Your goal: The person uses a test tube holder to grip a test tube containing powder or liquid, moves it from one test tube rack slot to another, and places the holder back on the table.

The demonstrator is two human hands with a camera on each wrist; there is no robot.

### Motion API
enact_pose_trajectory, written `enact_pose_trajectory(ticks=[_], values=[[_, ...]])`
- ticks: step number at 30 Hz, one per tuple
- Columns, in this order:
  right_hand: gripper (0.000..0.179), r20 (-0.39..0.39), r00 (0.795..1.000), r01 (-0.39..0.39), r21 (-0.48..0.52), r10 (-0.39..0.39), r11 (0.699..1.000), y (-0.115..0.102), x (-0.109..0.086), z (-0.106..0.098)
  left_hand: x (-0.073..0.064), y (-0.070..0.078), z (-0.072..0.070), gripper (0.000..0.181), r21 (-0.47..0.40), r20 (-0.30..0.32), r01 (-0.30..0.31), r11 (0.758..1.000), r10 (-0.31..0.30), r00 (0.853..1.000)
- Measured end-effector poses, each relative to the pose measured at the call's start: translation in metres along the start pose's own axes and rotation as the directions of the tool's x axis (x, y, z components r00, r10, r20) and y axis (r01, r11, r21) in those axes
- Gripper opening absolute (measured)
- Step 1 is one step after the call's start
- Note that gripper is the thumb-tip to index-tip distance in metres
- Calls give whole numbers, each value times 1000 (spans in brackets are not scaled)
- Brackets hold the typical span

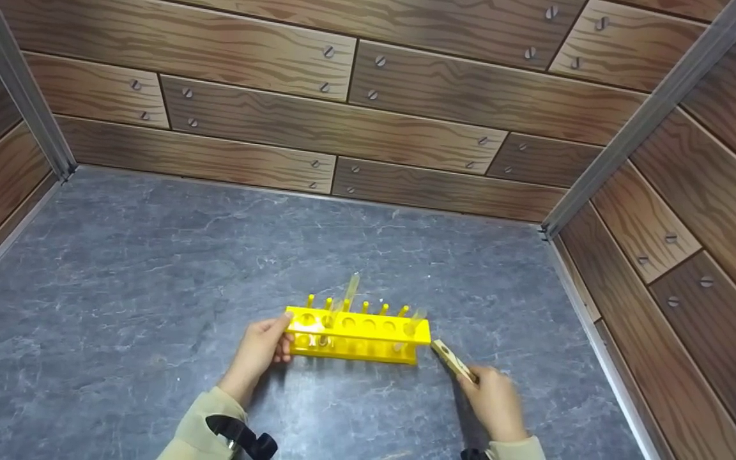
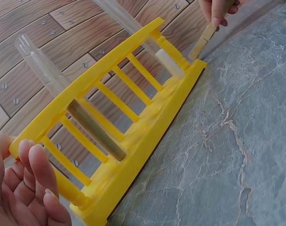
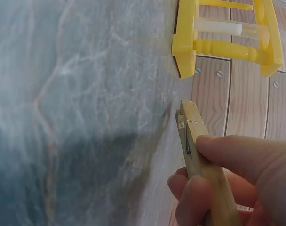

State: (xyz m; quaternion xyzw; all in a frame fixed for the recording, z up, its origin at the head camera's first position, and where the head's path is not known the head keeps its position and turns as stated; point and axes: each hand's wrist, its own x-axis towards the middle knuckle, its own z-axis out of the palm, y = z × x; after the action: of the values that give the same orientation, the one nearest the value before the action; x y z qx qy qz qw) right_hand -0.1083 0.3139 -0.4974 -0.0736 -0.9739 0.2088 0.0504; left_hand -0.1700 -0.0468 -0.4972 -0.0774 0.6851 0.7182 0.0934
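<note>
A yellow test tube rack (image 1: pixel 358 354) stands on the grey marbled surface. My left hand (image 1: pixel 259 348) grips its left end, thumb at the top bar and fingers curled below. Two clear test tubes stand in the rack. The left test tube (image 2: pixel 39 61) has brownish contents in its lower part; the right-end test tube (image 2: pixel 122 16) has white contents at its bottom. My right hand (image 1: pixel 494 396) pinches a wooden test tube clamp (image 3: pixel 195 141) between thumb and fingers. The clamp's tip points toward the rack's right end, a short gap away from it.
Wood-plank patterned walls (image 1: pixel 266 121) with printed screws enclose the surface at the back and sides. Metal corner posts (image 1: pixel 623 134) stand at the back corners. A row of yellow pegs (image 1: pixel 384 309) rises along the rack's rear side.
</note>
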Motion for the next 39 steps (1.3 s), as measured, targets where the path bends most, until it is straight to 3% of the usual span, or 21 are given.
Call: enact_pose_trajectory(ticks=[4,8,13,20,25,33,36,39], values=[[15,9,1000,-18,5,18,1000,1,0,0,-13,16,2,39,0,8,-8,1000,8,1000],[19,61,995,-80,-18,81,997,2,1,0,-17,21,2,40,-8,17,-39,999,39,999],[19,130,978,-155,-51,161,987,3,2,2,-11,14,2,40,-8,17,-19,1000,19,1000],[18,128,978,-155,-82,165,984,4,3,2,6,-11,2,42,-9,-3,-16,1000,16,1000],[19,129,981,-138,-82,148,987,6,2,2,7,-11,3,41,-13,0,-29,1000,29,1000],[19,166,966,-181,-102,196,978,5,4,4,8,-10,4,38,-19,-22,-28,999,27,999],[20,164,968,-176,-104,192,979,4,4,5,8,-9,4,31,-11,-49,-53,999,52,997],[21,166,970,-160,-124,180,979,2,5,4,8,-6,3,22,86,-90,-117,989,125,988]])
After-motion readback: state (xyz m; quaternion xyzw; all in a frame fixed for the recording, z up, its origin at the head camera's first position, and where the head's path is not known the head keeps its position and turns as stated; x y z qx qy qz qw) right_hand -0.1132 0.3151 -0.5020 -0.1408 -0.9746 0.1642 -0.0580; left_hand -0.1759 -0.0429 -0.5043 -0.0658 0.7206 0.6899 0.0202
